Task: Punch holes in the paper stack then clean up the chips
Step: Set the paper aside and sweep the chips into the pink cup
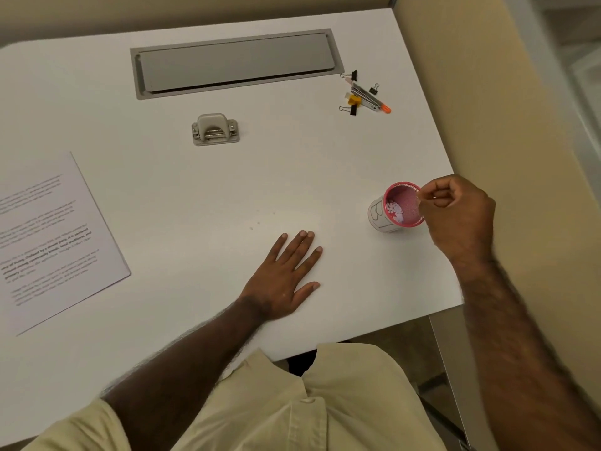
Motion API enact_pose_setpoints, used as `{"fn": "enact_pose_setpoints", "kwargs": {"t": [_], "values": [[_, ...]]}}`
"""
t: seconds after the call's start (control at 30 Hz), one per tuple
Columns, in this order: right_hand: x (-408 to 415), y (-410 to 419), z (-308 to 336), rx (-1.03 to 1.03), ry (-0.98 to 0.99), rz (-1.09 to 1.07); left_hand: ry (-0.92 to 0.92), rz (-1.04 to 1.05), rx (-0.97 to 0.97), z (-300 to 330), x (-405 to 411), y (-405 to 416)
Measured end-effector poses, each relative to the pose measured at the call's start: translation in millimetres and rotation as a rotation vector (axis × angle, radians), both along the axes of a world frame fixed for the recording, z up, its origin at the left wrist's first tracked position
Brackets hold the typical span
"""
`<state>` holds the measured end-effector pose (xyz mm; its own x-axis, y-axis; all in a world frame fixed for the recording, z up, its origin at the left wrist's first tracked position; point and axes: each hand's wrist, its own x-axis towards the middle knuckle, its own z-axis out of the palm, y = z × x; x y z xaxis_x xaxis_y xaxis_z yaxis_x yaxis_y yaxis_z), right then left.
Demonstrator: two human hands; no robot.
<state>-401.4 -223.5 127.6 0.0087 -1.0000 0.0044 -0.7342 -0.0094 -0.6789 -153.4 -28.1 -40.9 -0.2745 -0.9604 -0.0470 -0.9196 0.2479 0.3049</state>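
Right hand [455,209] first: its fingers [434,195] are curled tight with the tips pinched together right over the rim of the pink cup [403,205], at the right of the frame. They look to be dropping a chip in, though whether anything sits between those tips is too small to tell. Inside the cup there's already a pile of white paper chips [395,211] resting against its lower left wall, so the clean-up looks well along. Now the left hand [286,271], bottom centre: flat on the table [195,196], fingers straight and spread, holding nothing, just pressing on the bare surface. And here's what the next move hangs on: a few stray chips [255,224] lie scattered just above and to the left of the left hand's fingertips, well apart from the cup and to its left. The left hand is clearly the nearer one; the right would have to cross over from the cup to reach them. They're tiny flecks, fiddly to pick up one by one, I'd guess. Further out, the hole punch [215,129] sits upper centre, untouched by either hand, and the paper stack [52,236] lies at the left edge, angled, long axis running up and down the frame. Binder clips and an orange-tipped pen [364,94] cluster upper right.
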Motion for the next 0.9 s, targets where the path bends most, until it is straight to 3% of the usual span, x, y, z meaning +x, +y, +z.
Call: {"fn": "enact_pose_setpoints", "kwargs": {"t": [0.53, 0.7, 0.9], "values": [[0, -8, 2, 0.085, -0.044, 0.017, 0.016, 0.008, -0.007, 3, 0, 2], [-1, -15, 2, 0.187, -0.225, -0.049, 0.020, 0.006, -0.022, 1, 0, 2], [21, -11, 6, 0.141, -0.347, -0.125, 0.023, -0.009, -0.044, -1, 1, 2]]}}
